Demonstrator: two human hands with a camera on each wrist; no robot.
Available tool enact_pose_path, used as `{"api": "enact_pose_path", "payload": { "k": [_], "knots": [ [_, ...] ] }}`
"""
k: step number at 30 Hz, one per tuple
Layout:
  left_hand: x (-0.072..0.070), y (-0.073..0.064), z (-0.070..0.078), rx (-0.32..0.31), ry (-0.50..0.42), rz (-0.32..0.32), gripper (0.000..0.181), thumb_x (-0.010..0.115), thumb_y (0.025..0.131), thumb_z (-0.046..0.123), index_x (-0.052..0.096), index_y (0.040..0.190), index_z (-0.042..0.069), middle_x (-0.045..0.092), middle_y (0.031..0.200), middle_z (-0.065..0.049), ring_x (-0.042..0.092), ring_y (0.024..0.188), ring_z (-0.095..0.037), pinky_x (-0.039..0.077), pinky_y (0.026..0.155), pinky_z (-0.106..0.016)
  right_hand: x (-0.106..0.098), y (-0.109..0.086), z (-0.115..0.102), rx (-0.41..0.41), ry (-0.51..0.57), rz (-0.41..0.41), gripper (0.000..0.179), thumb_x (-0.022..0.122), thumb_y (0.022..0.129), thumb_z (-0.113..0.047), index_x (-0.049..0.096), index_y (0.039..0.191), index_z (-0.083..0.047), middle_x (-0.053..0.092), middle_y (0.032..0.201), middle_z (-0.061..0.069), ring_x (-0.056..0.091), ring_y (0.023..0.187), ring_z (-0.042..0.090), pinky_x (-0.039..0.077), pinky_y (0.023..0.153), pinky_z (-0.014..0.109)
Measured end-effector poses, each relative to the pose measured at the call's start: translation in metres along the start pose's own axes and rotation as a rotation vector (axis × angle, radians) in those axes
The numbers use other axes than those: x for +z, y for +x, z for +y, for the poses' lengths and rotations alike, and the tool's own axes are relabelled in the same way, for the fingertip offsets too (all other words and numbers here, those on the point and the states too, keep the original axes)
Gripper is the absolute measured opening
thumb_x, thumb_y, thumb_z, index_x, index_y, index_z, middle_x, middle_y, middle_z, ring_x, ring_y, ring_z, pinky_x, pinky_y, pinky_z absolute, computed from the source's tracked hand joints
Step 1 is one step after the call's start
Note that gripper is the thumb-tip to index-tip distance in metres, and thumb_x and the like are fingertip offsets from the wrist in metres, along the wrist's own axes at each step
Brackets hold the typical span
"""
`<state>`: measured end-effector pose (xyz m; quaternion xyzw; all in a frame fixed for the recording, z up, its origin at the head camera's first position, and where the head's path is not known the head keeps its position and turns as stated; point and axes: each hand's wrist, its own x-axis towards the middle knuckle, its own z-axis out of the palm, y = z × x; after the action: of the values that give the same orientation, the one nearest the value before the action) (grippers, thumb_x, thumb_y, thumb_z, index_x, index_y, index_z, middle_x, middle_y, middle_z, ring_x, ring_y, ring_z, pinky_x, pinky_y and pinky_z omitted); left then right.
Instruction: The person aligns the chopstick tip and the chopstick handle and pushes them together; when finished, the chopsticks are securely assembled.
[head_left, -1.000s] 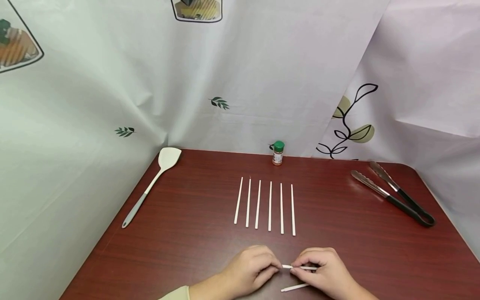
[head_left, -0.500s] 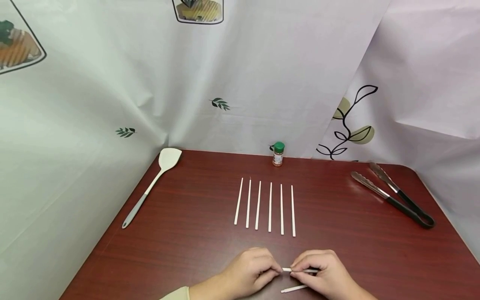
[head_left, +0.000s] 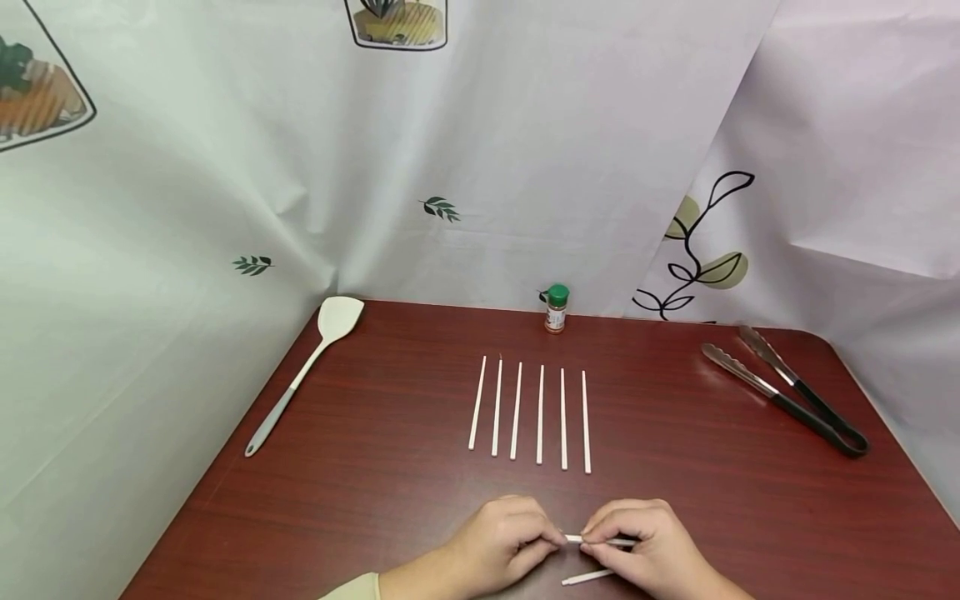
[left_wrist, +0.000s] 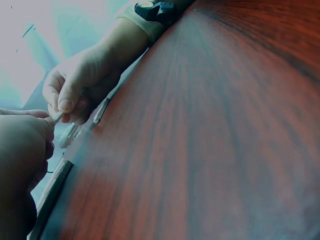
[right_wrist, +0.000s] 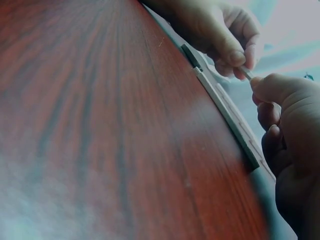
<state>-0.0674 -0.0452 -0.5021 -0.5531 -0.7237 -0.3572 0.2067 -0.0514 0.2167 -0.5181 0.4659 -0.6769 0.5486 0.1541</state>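
My left hand [head_left: 502, 537] pinches one end of a thin white stick [head_left: 573, 539] between thumb and fingertips, near the front of the table. From the other side, thumb and fingers of my right hand [head_left: 637, 537] pinch the same stick, and part of it shows beyond them. A short pale piece of it [left_wrist: 58, 117] is visible between the fingertips in the left wrist view; the rest is covered by fingers. Below, a second white stick [head_left: 587, 577] with a narrower tip lies on the table, its right part hidden by my right hand.
Several white sticks [head_left: 540, 414] lie in a spaced row beyond the hands. A green-capped spice jar [head_left: 556, 308] stands at the back edge of the table [head_left: 375, 500]. On the left lies a white spatula [head_left: 303, 371], on the right metal tongs [head_left: 787, 387] with black handles.
Compared with a second ago, the held stick and right hand sit slightly nearer the table's front, and the right fingers have closed up a little. Over the last half second hardly anything differs.
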Motion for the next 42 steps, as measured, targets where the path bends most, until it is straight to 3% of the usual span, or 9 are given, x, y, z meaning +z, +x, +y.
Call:
{"api": "enact_pose_path", "payload": {
  "k": [5,11,18,23,26,29,33,38,42],
  "knots": [
    [-0.001,0.001,0.001,-0.023,-0.015,-0.003,0.009,0.078,0.095,0.006,0.079,0.1,0.014,0.073,0.094,0.008,0.066,0.092,0.003,0.05,0.09,-0.012,0.001,0.002,-0.001,0.023,-0.009,0.007,0.015,0.083,0.09,0.002,0.08,0.096,-0.011,0.078,0.091,0.006,0.075,0.081,0.012,0.058,0.069,0.02],
    [-0.001,0.002,0.001,-0.02,-0.015,0.003,0.015,0.082,0.09,0.003,0.079,0.1,0.014,0.073,0.094,0.008,0.067,0.091,0.002,0.05,0.09,-0.013,0.001,0.002,-0.002,0.049,-0.023,0.008,0.021,0.085,0.087,0.006,0.079,0.095,-0.012,0.078,0.089,0.006,0.075,0.08,0.012,0.058,0.069,0.019],
    [0.004,0.003,0.0,-0.037,0.036,0.003,0.008,0.074,0.1,0.009,0.078,0.103,0.015,0.072,0.098,0.009,0.067,0.096,0.001,0.05,0.095,-0.015,-0.001,0.0,0.001,0.075,-0.06,0.024,0.022,0.085,0.088,0.004,0.078,0.099,-0.014,0.076,0.09,0.003,0.073,0.08,0.012,0.057,0.07,0.02],
    [0.003,0.004,-0.001,-0.083,0.086,0.032,0.01,0.077,0.097,0.009,0.075,0.104,0.015,0.071,0.1,0.009,0.066,0.094,-0.001,0.051,0.093,-0.016,-0.007,-0.002,0.006,0.074,-0.091,0.065,0.038,0.083,0.076,0.018,0.077,0.098,-0.012,0.074,0.09,0.001,0.069,0.077,0.011,0.055,0.066,0.02],
    [0.001,0.003,-0.001,-0.12,0.132,0.025,0.014,0.075,0.099,0.015,0.073,0.112,0.015,0.072,0.102,0.009,0.066,0.093,0.0,0.051,0.093,-0.019,-0.011,-0.002,0.004,0.178,-0.037,0.096,0.047,0.081,0.07,0.025,0.076,0.096,-0.014,0.074,0.089,0.002,0.069,0.075,0.012,0.055,0.063,0.022],
    [0.0,0.003,-0.001,-0.135,0.179,0.0,0.019,0.072,0.101,0.019,0.071,0.12,0.016,0.074,0.106,0.009,0.066,0.092,0.0,0.052,0.092,-0.021,-0.015,-0.003,0.0,0.314,0.005,0.131,0.043,0.082,0.075,0.023,0.075,0.094,-0.015,0.073,0.086,0.001,0.066,0.071,0.01,0.054,0.057,0.023],
    [0.0,0.003,-0.001,-0.105,0.213,-0.041,0.019,0.071,0.101,0.018,0.07,0.12,0.018,0.072,0.102,0.012,0.066,0.09,0.001,0.053,0.09,-0.02,-0.02,-0.003,-0.003,0.48,0.118,0.221,0.033,0.08,0.08,0.02,0.07,0.096,-0.007,0.074,0.088,0.002,0.068,0.074,0.005,0.056,0.059,0.023],
    [0.0,0.005,-0.002,-0.024,0.224,-0.096,0.017,0.073,0.099,0.016,0.074,0.115,0.021,0.07,0.101,0.015,0.066,0.096,0.0,0.051,0.095,-0.02,-0.024,-0.001,-0.001,0.522,0.348,0.309,0.034,0.07,0.084,0.026,0.057,0.105,0.003,0.076,0.097,0.005,0.073,0.085,0.008,0.059,0.07,0.022],
    [0.001,0.006,-0.005,0.031,0.222,-0.123,0.018,0.075,0.096,0.017,0.075,0.113,0.022,0.071,0.104,0.015,0.066,0.097,0.0,0.05,0.098,-0.019,-0.024,0.003,0.0,0.526,0.436,0.357,0.034,0.064,0.088,0.027,0.056,0.11,0.002,0.075,0.1,0.005,0.072,0.087,0.01,0.06,0.07,0.024]
  ]
}}
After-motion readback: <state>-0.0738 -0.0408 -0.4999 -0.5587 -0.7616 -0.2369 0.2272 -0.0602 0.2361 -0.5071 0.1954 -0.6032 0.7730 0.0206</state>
